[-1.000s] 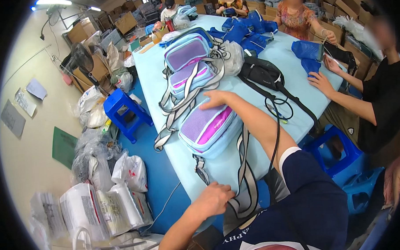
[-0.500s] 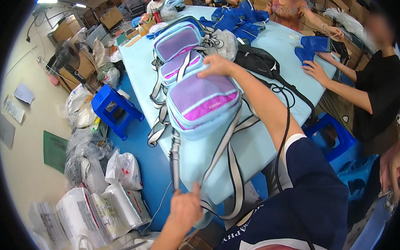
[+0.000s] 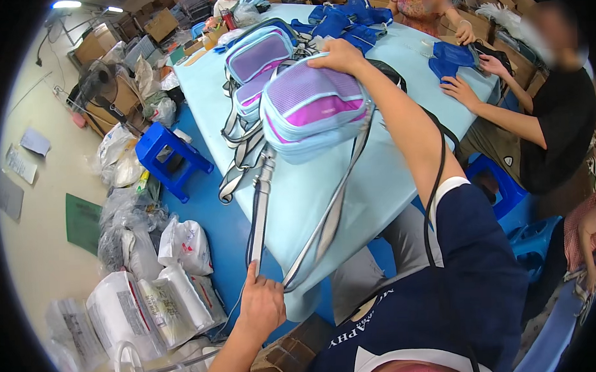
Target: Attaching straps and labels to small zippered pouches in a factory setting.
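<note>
A light-blue bag (image 3: 319, 129) with a purple mesh panel and a magenta band is tilted over the table. My right hand (image 3: 343, 57) has its fingers closed on the bag's far upper edge. Close to the near table corner, my left hand (image 3: 263, 304) grips the bag's grey-and-black webbing strap (image 3: 260, 210), which runs nearly straight down from the bag's left side. The strap's other length hangs in a long loop back to the bag's right side. Behind lie two similar bags, a larger one (image 3: 259, 59) and a partly covered one (image 3: 248, 99).
The pale-blue table (image 3: 425, 60) carries blue fabric pieces (image 3: 354, 20) at its far end. Seated at the right, a person in black (image 3: 552, 124) handles a blue piece. A blue stool (image 3: 169, 154) and plastic-wrapped packages (image 3: 125, 310) stand left of the table.
The held bag has moved away and to the right, apart from the bags behind it. My left hand has shifted slightly left with the strap, and the loop has drawn out longer.
</note>
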### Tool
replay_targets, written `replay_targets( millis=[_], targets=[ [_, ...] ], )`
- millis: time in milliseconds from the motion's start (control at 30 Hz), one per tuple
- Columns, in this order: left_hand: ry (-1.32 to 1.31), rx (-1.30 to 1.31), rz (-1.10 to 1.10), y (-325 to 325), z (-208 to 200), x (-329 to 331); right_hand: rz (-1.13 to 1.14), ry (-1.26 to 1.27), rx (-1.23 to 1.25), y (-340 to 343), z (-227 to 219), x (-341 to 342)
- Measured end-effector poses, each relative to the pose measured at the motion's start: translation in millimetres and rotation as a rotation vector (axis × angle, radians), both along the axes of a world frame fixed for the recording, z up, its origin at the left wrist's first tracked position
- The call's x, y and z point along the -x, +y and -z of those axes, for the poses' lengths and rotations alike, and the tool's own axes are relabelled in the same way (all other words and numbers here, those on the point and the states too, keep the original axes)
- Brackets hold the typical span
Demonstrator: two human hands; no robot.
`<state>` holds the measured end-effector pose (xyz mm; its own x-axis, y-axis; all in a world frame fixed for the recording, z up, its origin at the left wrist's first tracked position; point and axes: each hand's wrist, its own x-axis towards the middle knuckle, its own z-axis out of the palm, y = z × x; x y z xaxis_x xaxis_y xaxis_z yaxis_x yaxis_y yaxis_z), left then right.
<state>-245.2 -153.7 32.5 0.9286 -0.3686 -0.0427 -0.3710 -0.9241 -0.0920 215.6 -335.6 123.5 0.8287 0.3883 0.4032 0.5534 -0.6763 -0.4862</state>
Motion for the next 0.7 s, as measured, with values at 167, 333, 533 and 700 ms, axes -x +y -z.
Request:
replay_targets(
  millis=[167, 333, 533, 700],
  targets=[
    [0.133, 0.035, -0.017, -11, 13, -8, 0.102, -0.083, -0.078, -1, 3, 14],
    [0.204, -0.012, 0.042, -26, 2, -1, 0.091, -0.027, -0.085, -16, 12, 2],
    [0.071, 0.293, 0.127, -31, 4, -3, 0.049, 0.209, -0.039, -22, 34, -16],
    [0.245, 0.215, -0.018, -67, -21, -19, 0.083, 0.227, 0.024, 7, 81, -40]
  ],
)
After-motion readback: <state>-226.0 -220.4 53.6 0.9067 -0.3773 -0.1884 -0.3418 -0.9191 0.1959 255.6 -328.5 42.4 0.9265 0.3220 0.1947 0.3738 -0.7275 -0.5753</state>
